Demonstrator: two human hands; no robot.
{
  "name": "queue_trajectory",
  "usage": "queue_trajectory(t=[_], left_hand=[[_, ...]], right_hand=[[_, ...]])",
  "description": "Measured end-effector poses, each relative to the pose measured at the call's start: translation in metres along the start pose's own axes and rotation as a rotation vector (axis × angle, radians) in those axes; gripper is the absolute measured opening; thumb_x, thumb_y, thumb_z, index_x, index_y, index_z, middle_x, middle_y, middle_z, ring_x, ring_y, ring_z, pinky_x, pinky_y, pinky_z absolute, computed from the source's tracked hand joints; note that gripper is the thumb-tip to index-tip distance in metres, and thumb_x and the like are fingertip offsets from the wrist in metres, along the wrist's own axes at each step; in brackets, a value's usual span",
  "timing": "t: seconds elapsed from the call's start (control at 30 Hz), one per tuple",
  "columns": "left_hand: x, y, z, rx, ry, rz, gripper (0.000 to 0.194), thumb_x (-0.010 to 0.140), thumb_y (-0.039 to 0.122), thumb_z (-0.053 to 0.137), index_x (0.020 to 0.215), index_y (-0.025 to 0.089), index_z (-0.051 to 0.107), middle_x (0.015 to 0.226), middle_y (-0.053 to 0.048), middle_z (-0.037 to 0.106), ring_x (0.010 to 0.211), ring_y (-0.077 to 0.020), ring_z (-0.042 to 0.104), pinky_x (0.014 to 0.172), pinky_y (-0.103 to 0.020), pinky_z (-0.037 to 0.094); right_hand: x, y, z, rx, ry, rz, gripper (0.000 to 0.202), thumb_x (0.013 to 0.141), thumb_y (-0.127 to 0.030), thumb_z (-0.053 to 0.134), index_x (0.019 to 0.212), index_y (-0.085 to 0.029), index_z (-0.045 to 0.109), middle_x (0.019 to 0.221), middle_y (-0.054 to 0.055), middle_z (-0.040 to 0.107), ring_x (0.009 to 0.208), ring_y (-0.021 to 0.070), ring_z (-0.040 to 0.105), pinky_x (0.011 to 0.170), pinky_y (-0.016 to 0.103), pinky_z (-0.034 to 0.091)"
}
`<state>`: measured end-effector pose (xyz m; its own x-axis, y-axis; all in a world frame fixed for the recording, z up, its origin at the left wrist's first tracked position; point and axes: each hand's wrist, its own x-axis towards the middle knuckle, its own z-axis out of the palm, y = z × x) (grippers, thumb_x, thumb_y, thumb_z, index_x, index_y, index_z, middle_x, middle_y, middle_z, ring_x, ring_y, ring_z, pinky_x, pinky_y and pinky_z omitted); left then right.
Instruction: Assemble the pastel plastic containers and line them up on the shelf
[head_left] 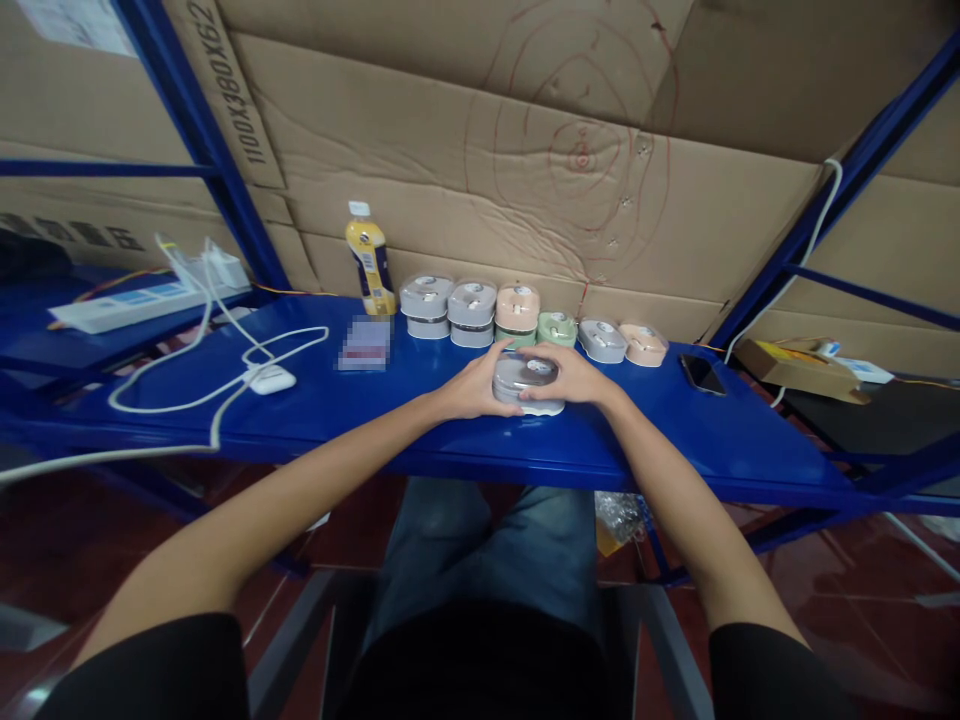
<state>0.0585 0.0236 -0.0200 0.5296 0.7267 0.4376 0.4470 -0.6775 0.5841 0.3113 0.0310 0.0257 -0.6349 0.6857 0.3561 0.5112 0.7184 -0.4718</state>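
Note:
A grey lidded plastic box (517, 374) with a round label on top rests on the blue table (330, 415) right before me. My left hand (480, 385) wraps round its left side, and my right hand (572, 376) grips its right side. A white edge pokes out under the box at its front right. Just behind my hands stands a row of similar boxes: stacked grey ones (472, 305), a pink one (517, 306) on a green one, a single green box (557, 327), a grey box (603, 340) and a pink box (643, 344).
A yellow drink bottle (370, 262) stands at the back left, with a blurred-out packet (365, 343) before it. White cables and a charger (271, 378) lie farther left, near a power strip (135, 305). To the right are a phone (702, 374) and an open carton (799, 368). Cardboard (390, 130) walls the back.

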Motion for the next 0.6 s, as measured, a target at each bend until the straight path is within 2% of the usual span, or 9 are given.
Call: queue_trajectory(t=[0.13,0.3,0.6], left_hand=[[-0.0011,0.0,-0.0004,-0.004,-0.004,0.012,0.133,0.065,0.059,0.098,0.172,0.022,0.027,0.162,-0.025,0.054,0.151,-0.0512,0.053,0.122,-0.068,0.046],[-0.0021,-0.0045,0.0005,0.018,-0.012,0.026,0.134,0.066,0.06,0.097,0.173,0.024,0.025,0.161,-0.025,0.055,0.152,-0.0513,0.052,0.124,-0.068,0.044],[-0.0044,-0.0005,-0.0026,0.02,-0.052,-0.019,0.137,0.065,0.063,0.098,0.173,0.023,0.023,0.16,-0.025,0.056,0.151,-0.0497,0.053,0.123,-0.067,0.043]], right_hand=[[0.0001,0.0001,0.0005,0.022,-0.004,0.012,0.082,0.073,-0.058,0.093,0.146,-0.027,0.073,0.138,0.012,0.074,0.125,0.0342,0.071,0.114,0.055,0.054],[0.001,-0.0002,0.0008,0.015,0.0,0.016,0.081,0.07,-0.059,0.095,0.144,-0.03,0.074,0.132,0.01,0.076,0.123,0.0337,0.071,0.113,0.057,0.054],[-0.0032,-0.0046,0.0055,-0.038,0.015,0.031,0.083,0.072,-0.062,0.093,0.144,-0.027,0.074,0.131,0.011,0.076,0.121,0.0349,0.072,0.111,0.055,0.055]])
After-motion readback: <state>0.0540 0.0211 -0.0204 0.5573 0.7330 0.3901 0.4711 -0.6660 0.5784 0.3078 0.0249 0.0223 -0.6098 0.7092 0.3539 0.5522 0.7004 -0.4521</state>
